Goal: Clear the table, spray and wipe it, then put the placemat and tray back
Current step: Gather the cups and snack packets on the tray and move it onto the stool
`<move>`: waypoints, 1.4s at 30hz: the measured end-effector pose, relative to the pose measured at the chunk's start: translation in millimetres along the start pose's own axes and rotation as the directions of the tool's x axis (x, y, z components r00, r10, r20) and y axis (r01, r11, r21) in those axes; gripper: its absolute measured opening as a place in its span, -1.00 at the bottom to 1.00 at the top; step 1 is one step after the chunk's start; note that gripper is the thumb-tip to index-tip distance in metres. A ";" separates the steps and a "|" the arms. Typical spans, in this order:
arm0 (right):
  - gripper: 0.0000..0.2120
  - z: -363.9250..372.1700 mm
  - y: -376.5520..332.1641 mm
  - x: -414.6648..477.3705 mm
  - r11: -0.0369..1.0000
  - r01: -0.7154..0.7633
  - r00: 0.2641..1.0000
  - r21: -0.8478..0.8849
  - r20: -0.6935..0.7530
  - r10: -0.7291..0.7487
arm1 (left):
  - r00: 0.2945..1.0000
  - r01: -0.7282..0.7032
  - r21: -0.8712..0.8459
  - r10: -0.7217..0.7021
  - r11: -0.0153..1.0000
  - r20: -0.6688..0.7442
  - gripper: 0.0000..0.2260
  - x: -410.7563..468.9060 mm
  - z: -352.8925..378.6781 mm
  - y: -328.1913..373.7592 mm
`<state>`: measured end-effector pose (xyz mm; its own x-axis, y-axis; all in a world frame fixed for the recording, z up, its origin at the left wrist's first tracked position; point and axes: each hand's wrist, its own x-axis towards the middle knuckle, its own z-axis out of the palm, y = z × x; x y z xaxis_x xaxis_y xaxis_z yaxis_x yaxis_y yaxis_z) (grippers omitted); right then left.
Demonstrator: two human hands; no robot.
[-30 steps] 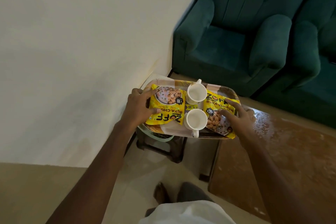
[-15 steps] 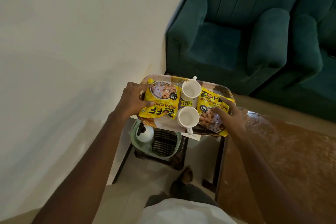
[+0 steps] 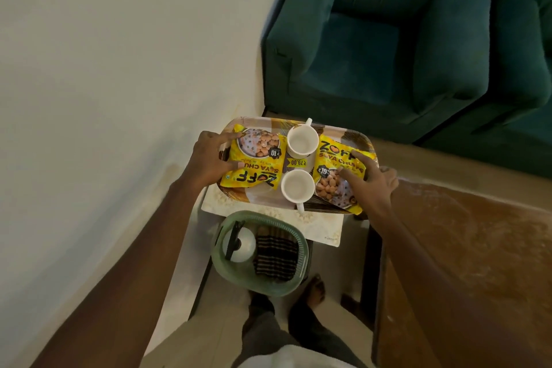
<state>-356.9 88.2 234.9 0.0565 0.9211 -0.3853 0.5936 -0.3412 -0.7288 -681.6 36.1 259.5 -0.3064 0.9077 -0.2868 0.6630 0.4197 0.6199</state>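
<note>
We hold the tray by both ends, left hand and right hand clamped over the snack packets, with the placemat beneath it. To clear it well, we should keep it level so the cups stay upright.

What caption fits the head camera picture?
Both hands, left and right, hold a tray carrying two white cups and two yellow snack packets.
</note>
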 end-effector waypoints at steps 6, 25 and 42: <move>-0.42 64.5 32.2 45.2 0.992 -0.097 0.995 0.080 -0.012 0.099 | 0.998 -0.044 -0.020 0.044 0.999 0.041 -0.34 59.1 26.5 -54.0; -0.54 193.8 174.2 85.1 0.982 -0.186 0.978 -0.029 -0.106 0.182 | 0.980 -0.050 0.057 0.038 0.997 0.193 -0.32 110.4 169.4 -213.2; -0.53 190.2 154.7 75.9 0.955 -0.070 0.989 -0.288 -0.142 0.029 | 0.989 -0.009 0.092 -0.005 0.996 0.149 -0.29 94.2 169.0 -200.5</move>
<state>-413.4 69.6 -14.7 0.1874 0.9279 -0.3222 0.7944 -0.3361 -0.5059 -727.9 37.4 -15.2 -0.2046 0.8953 -0.3956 0.7259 0.4099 0.5523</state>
